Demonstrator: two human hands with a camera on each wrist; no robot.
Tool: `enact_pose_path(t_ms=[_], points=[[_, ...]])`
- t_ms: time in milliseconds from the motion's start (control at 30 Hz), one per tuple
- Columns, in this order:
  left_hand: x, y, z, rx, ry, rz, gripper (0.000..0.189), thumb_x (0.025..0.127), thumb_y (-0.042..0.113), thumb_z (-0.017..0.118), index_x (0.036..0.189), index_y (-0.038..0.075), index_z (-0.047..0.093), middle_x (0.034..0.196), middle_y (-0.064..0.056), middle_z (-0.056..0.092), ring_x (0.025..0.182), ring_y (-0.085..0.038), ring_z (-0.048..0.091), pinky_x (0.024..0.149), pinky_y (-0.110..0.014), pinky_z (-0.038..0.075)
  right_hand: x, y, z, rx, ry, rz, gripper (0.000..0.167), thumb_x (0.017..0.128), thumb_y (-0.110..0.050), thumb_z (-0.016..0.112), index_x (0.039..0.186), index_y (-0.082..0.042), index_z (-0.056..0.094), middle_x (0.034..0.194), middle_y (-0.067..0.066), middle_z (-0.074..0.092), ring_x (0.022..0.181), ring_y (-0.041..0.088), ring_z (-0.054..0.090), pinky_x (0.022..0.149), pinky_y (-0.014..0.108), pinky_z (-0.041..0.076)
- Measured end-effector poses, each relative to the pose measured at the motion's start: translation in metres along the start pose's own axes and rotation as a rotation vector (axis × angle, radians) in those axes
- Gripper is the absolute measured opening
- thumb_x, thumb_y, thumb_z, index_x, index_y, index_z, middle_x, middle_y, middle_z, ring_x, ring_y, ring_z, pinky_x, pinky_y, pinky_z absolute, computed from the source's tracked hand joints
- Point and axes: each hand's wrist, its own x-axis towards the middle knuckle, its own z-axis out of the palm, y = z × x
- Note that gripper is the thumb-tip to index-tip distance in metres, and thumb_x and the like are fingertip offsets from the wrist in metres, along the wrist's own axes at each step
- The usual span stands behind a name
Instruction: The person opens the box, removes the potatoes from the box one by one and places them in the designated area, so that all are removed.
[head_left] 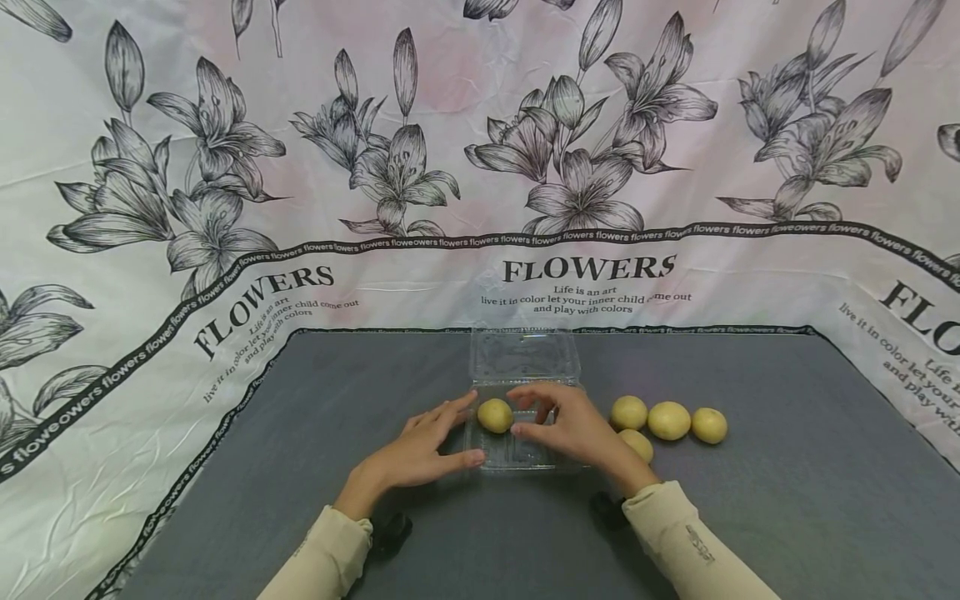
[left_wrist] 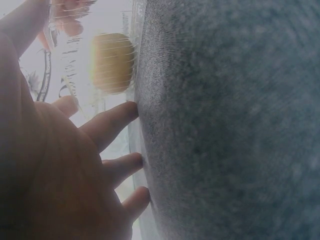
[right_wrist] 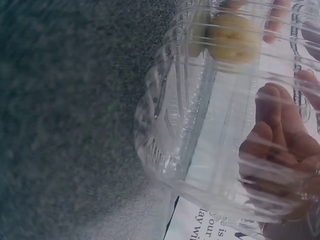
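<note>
A clear plastic clamshell box (head_left: 517, 458) lies on the table, its lid (head_left: 525, 357) raised at the back. One round yellow potato (head_left: 495, 416) sits in the left part of the tray; through the ribbed wall the right wrist view also shows this potato (right_wrist: 233, 39). My left hand (head_left: 423, 446) is at the box's left side, fingers extended along the wall and thumb near the front rim. Over the right part of the box, my right hand (head_left: 566, 423) has its fingers loosely bent and holds nothing. Its fingertips are just right of the potato.
Right of the box are several more potatoes: three in a row, with the middle potato (head_left: 669, 421) among them, and a nearer potato (head_left: 636, 446) partly hidden by the right wrist. A flower-printed cloth (head_left: 585, 258) rises behind the grey table (head_left: 360, 367).
</note>
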Motion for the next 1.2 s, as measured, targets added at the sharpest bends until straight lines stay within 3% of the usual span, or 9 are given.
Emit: enact_pose_path(t_ms=[733,1033,1200], points=[[-0.001,0.001,-0.001,-0.003,0.002,0.001,0.09,0.095,0.067,0.057,0.165,0.031,0.012,0.162,-0.002,0.042,0.159,-0.032,0.017,0.122,-0.066,0.012,0.015,0.003,0.009,-0.029,-0.019,0.01,0.045,0.09,-0.022,0.08,0.13,-0.007,0.068,0.123,0.018,0.07,0.085,0.016,0.067,0.068,0.027,0.054],[-0.001,0.002,-0.001,-0.008,0.003,0.003,0.09,0.095,0.067,0.057,0.165,0.032,0.012,0.162,-0.001,0.042,0.159,-0.032,0.016,0.122,-0.066,0.011,0.019,0.003,0.014,-0.047,0.008,0.058,0.045,0.088,-0.021,0.082,0.129,-0.009,0.069,0.117,0.019,0.072,0.075,0.011,0.064,0.063,0.027,0.052],[0.0,0.0,-0.001,-0.004,0.002,-0.003,0.09,0.095,0.067,0.057,0.165,0.034,0.012,0.162,0.0,0.042,0.159,-0.031,0.016,0.122,-0.066,0.012,0.02,0.004,0.016,-0.063,-0.004,0.091,0.046,0.087,-0.023,0.082,0.13,-0.01,0.069,0.12,0.018,0.072,0.078,0.014,0.064,0.064,0.029,0.052]])
